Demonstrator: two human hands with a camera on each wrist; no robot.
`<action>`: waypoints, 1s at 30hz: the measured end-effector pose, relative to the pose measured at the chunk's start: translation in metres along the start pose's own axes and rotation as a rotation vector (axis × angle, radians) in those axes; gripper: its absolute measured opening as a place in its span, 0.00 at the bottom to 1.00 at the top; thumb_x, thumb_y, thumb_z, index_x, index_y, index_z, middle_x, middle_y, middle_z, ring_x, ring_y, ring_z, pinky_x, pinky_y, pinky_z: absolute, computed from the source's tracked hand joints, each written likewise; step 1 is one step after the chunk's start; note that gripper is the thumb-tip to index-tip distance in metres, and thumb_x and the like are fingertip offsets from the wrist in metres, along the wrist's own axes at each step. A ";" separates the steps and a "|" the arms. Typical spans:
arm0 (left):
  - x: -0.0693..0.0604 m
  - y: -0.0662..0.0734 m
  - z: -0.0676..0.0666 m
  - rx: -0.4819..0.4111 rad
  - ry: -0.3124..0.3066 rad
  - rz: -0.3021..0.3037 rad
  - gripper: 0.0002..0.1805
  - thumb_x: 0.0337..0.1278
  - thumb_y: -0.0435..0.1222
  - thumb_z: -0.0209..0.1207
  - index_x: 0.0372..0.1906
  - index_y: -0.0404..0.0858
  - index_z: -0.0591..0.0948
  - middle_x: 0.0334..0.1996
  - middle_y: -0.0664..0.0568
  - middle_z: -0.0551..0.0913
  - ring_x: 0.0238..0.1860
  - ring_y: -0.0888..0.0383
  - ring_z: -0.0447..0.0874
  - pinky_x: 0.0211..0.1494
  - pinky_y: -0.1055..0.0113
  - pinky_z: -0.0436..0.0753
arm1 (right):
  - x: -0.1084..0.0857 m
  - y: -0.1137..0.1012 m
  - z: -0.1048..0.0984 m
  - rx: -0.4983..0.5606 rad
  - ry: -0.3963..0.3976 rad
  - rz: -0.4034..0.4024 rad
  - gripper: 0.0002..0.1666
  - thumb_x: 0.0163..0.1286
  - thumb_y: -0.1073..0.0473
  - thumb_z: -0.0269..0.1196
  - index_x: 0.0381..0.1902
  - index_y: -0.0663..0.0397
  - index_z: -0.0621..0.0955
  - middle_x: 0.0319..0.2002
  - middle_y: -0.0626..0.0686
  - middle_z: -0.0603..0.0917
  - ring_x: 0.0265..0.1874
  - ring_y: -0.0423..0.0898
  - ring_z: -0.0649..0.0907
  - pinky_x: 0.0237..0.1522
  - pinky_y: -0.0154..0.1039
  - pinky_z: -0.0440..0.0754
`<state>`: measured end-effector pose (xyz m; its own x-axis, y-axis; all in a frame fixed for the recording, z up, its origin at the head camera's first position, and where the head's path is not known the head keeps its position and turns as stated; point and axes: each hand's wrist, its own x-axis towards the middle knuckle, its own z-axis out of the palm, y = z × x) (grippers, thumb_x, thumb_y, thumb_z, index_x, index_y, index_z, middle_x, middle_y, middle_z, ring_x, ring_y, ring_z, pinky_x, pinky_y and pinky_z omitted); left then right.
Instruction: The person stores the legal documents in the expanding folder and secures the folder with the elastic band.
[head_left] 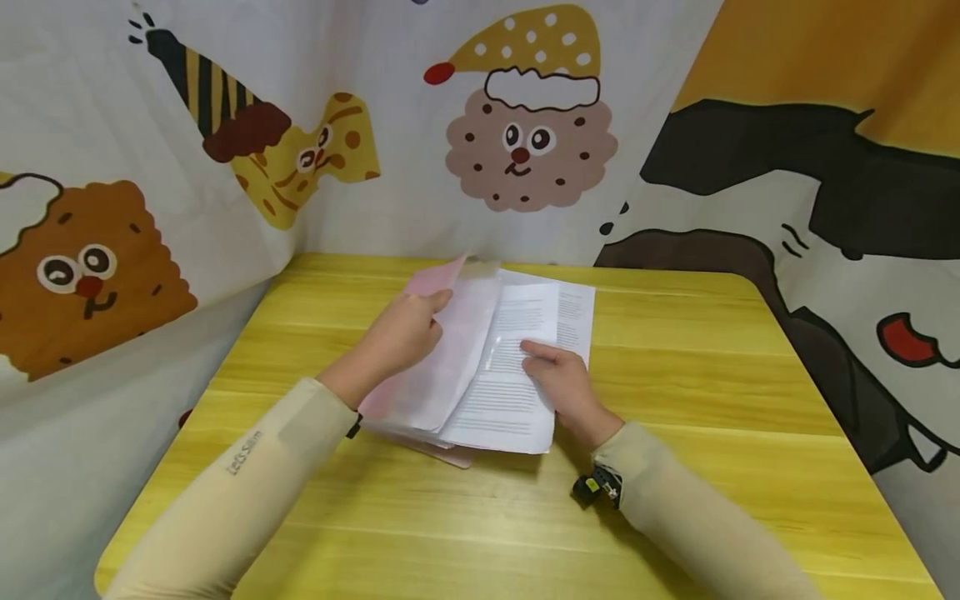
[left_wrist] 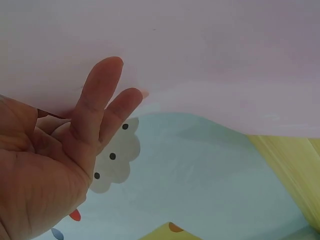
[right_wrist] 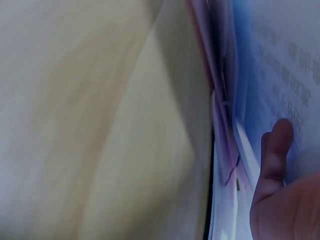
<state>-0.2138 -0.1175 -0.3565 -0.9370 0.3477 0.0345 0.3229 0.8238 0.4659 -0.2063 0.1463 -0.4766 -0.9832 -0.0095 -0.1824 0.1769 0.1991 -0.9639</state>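
Note:
A pink-covered folder or booklet [head_left: 450, 362] lies opened on the table, with white printed pages [head_left: 517, 392] inside. My left hand [head_left: 401, 333] pinches the raised pink cover at its left edge. In the left wrist view, two fingers [left_wrist: 97, 100] lie against the pale pink cover [left_wrist: 210, 65]; the thumb's place is hard to make out. At the pages' right side is my right hand [head_left: 570, 387], two of its digits extended onto the print. The right wrist view shows these fingertips [right_wrist: 280, 140] on a page [right_wrist: 285, 75]; the other fingers are hidden.
The wooden table [head_left: 712, 400] extends around the folder. Behind it hangs a white curtain [head_left: 397, 217] with cartoon prints. A small black device [head_left: 592, 487] is strapped at the right wrist, beside the sleeve [head_left: 675, 492].

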 end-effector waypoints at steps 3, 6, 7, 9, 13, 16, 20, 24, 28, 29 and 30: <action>0.001 0.002 0.001 0.002 0.001 -0.014 0.31 0.72 0.25 0.49 0.79 0.32 0.70 0.66 0.32 0.82 0.17 0.63 0.50 0.22 0.71 0.62 | -0.002 -0.004 0.013 0.039 0.037 -0.010 0.23 0.75 0.63 0.64 0.66 0.60 0.84 0.67 0.64 0.84 0.51 0.50 0.88 0.45 0.30 0.85; 0.002 0.003 0.002 0.008 0.016 -0.022 0.31 0.72 0.26 0.48 0.78 0.33 0.71 0.59 0.29 0.86 0.17 0.63 0.49 0.22 0.70 0.61 | -0.003 -0.009 0.024 0.082 0.048 0.005 0.23 0.76 0.63 0.64 0.67 0.60 0.84 0.66 0.65 0.85 0.45 0.47 0.88 0.42 0.30 0.86; 0.002 0.004 0.003 0.012 0.026 -0.021 0.31 0.72 0.26 0.48 0.78 0.32 0.71 0.64 0.30 0.83 0.18 0.62 0.49 0.23 0.70 0.62 | -0.004 -0.011 0.027 0.110 0.028 0.023 0.24 0.77 0.62 0.63 0.69 0.59 0.83 0.66 0.66 0.84 0.43 0.46 0.88 0.41 0.32 0.88; 0.002 0.005 0.004 0.018 0.038 -0.024 0.31 0.71 0.26 0.49 0.77 0.32 0.72 0.60 0.28 0.84 0.19 0.61 0.51 0.24 0.68 0.63 | -0.007 -0.013 0.034 0.144 -0.042 0.053 0.27 0.79 0.60 0.61 0.73 0.56 0.79 0.67 0.67 0.82 0.41 0.46 0.89 0.40 0.35 0.89; 0.002 0.006 0.006 0.030 0.057 -0.019 0.30 0.70 0.26 0.50 0.77 0.32 0.73 0.62 0.28 0.83 0.21 0.58 0.57 0.26 0.66 0.66 | -0.010 -0.015 0.036 0.185 -0.146 0.105 0.31 0.81 0.57 0.59 0.79 0.48 0.73 0.70 0.63 0.79 0.41 0.44 0.89 0.39 0.38 0.89; 0.002 0.006 0.005 0.022 0.063 -0.013 0.30 0.70 0.25 0.50 0.77 0.32 0.73 0.45 0.26 0.87 0.20 0.59 0.56 0.25 0.67 0.64 | -0.009 -0.011 0.027 0.194 -0.112 0.101 0.30 0.80 0.59 0.61 0.77 0.50 0.75 0.62 0.61 0.81 0.36 0.42 0.87 0.35 0.36 0.87; 0.000 0.006 0.001 0.004 0.067 -0.016 0.31 0.70 0.25 0.50 0.77 0.32 0.73 0.32 0.30 0.84 0.19 0.61 0.49 0.23 0.68 0.61 | -0.003 -0.006 0.012 0.178 -0.069 0.093 0.23 0.77 0.65 0.63 0.67 0.62 0.82 0.49 0.57 0.84 0.32 0.42 0.86 0.33 0.35 0.88; 0.000 0.007 -0.001 0.021 0.053 -0.012 0.31 0.70 0.25 0.50 0.77 0.32 0.73 0.25 0.36 0.82 0.19 0.62 0.48 0.23 0.69 0.60 | 0.002 -0.005 0.009 0.145 -0.087 0.093 0.20 0.75 0.65 0.65 0.63 0.66 0.85 0.51 0.59 0.87 0.32 0.41 0.87 0.35 0.33 0.89; 0.001 0.013 0.000 0.002 0.037 0.001 0.30 0.71 0.25 0.50 0.77 0.32 0.72 0.21 0.41 0.80 0.17 0.63 0.49 0.22 0.71 0.60 | 0.009 -0.008 0.018 0.164 -0.098 0.090 0.21 0.74 0.66 0.67 0.63 0.67 0.85 0.54 0.61 0.87 0.31 0.40 0.88 0.35 0.33 0.90; 0.001 0.015 0.000 -0.007 0.037 0.006 0.30 0.72 0.26 0.50 0.77 0.32 0.72 0.25 0.38 0.84 0.17 0.63 0.50 0.21 0.71 0.60 | 0.011 -0.009 0.022 0.173 -0.102 0.091 0.22 0.74 0.66 0.67 0.63 0.68 0.85 0.53 0.61 0.87 0.29 0.40 0.88 0.34 0.33 0.90; 0.001 0.017 0.000 -0.014 0.034 0.007 0.30 0.72 0.26 0.50 0.77 0.32 0.72 0.27 0.37 0.85 0.17 0.63 0.50 0.21 0.71 0.61 | 0.012 -0.011 0.026 0.173 -0.102 0.093 0.22 0.73 0.67 0.67 0.62 0.68 0.85 0.51 0.60 0.88 0.27 0.40 0.88 0.33 0.33 0.90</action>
<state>-0.2091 -0.1036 -0.3486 -0.9386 0.3382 0.0678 0.3281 0.8150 0.4776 -0.2186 0.1184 -0.4733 -0.9541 -0.0995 -0.2826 0.2807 0.0327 -0.9592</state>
